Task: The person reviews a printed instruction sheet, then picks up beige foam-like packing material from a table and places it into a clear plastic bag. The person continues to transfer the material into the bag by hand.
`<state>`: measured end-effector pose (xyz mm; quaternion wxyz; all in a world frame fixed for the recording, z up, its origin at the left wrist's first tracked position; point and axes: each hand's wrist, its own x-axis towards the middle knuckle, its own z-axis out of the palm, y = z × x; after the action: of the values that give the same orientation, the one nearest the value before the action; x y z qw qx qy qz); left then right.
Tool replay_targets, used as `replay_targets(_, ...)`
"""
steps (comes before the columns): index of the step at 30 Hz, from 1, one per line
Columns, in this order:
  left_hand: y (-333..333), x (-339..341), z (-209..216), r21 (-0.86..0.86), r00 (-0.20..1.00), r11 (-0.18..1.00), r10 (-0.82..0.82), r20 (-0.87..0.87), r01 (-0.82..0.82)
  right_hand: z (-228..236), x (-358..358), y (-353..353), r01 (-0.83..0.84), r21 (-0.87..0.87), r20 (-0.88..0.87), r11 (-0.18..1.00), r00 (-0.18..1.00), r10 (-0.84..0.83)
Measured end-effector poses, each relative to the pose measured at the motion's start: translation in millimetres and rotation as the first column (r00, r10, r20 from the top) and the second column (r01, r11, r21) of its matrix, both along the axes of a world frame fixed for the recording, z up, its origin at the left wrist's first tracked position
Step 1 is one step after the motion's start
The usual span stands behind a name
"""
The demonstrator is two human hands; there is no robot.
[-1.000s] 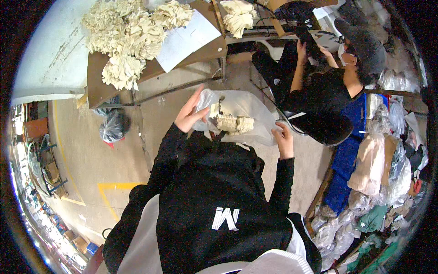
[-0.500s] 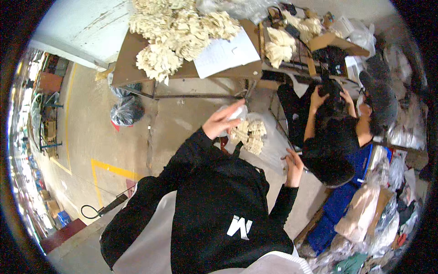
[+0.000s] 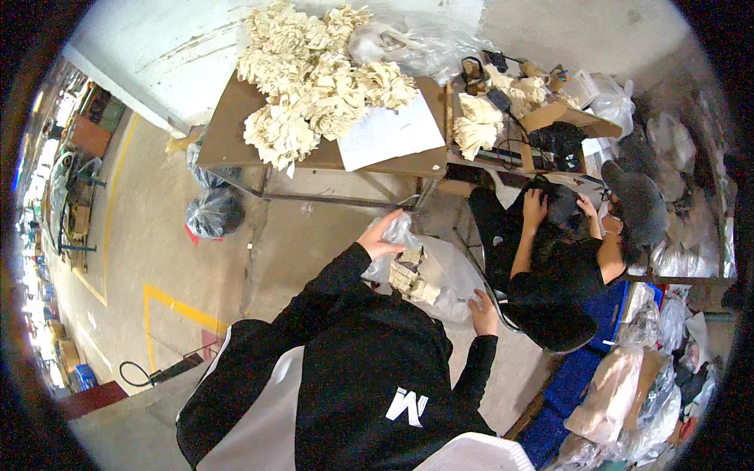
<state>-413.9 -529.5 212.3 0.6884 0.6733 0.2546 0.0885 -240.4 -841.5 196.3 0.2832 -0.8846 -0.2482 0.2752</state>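
A clear plastic bag (image 3: 455, 271) hangs in front of my body with bundles of cream cloth pieces (image 3: 412, 279) inside it. My left hand (image 3: 382, 237) grips the bag's gathered film at the left, thumb and fingers around it. On the other side, my right hand (image 3: 484, 315) pinches the bag's right edge, its fingertips partly hidden. Beyond my hands, a large heap of similar cream cloth bundles (image 3: 322, 94) lies on a brown table (image 3: 314, 157), beside a sheet of white paper (image 3: 393, 132).
At the right sits a co-worker in black (image 3: 565, 259), hands on a dark item. Crumpled clear plastic (image 3: 416, 47) lies behind the heap. Dark filled bags (image 3: 214, 212) stand on the floor at left. Blue crates (image 3: 561, 404) and bagged goods (image 3: 613, 392) fill the lower right.
My left hand has come down and closed on the bag's film, where its fingers were stretched out before. My right hand has shifted slightly left and down with the bag's edge.
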Motion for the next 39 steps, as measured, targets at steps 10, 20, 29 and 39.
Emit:
replay_targets(10,25.4,-1.6,0.8,-0.057,0.986,0.984,0.168,0.010,-0.167,-48.2,41.4,-44.1,0.203,0.323,0.089,0.924,0.966,-0.243)
replay_targets(20,52.4,-15.0,-55.4,0.569,0.966,0.822,0.170,-0.193,-0.031,66.8,-15.3,23.7,-0.033,0.205,0.524,0.978,0.848,-0.081)
replay_targets(29,-21.0,-4.3,-35.1,0.701,0.760,0.435,0.056,-0.648,0.565,-181.1,-54.1,46.7,-0.271,-0.209,0.181,0.940,0.933,0.309)
replay_targets(39,-10.2,-56.3,-154.4,0.475,0.518,0.210,-0.281,-0.808,0.855,-228.5,17.8,14.8,-0.204,-0.810,0.175,0.550,0.811,0.558)
